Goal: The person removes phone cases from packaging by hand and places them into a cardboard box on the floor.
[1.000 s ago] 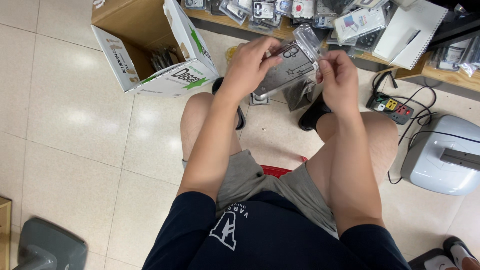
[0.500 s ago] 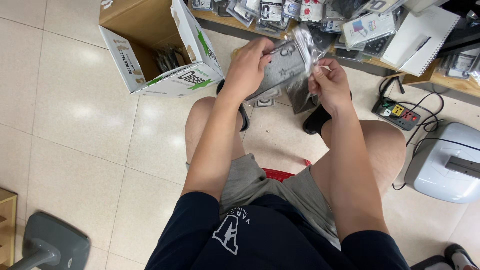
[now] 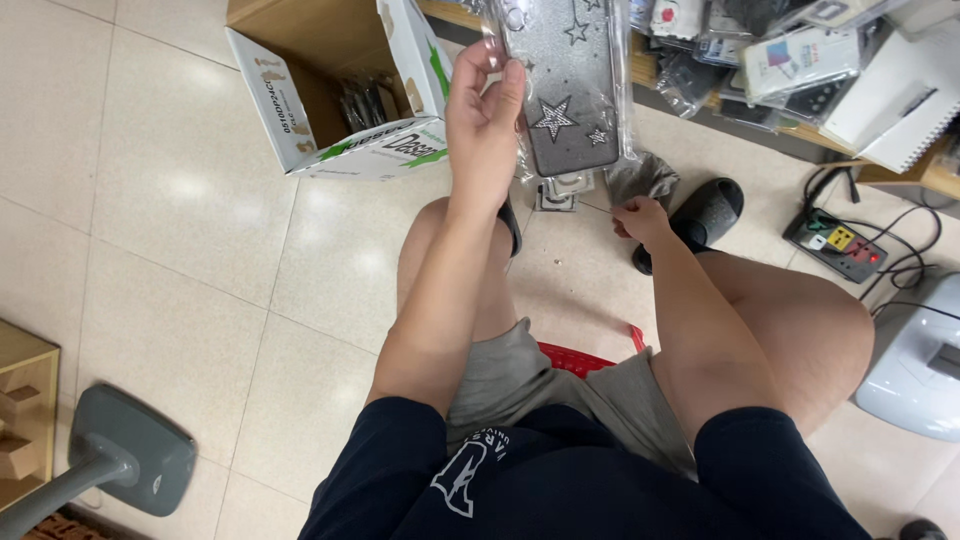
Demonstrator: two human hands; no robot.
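The left hand (image 3: 487,110) is lifted in front of the person, fingers closed on the left edge of a grey glittery phone case (image 3: 570,90) with star shapes, which sits inside a clear plastic sleeve; the case hangs upright, above the floor and just right of the open cardboard box (image 3: 330,90); the right hand (image 3: 640,218) is down low near the floor, fingers curled together close to a crumpled grey scrap (image 3: 640,178); whether it actually pinches that scrap I cannot tell.

To handle this well, the grip on the sleeve should stay at the edge, thumb on one face and fingers on the other, so the slippery plastic does not slide out; a light squeeze is enough, since a hard one would likely crease the sleeve; holding the case flat towards the eyes, as it is, seems best for checking both faces.

A small clear packet (image 3: 560,192) lies on the floor tiles (image 3: 180,200) just below the case; a black slipper (image 3: 700,215) sits to the right of the lower hand; a power strip (image 3: 838,245) with its cables lies further right, well apart from both hands; more packaged cases are heaped along the far shelf (image 3: 780,60).
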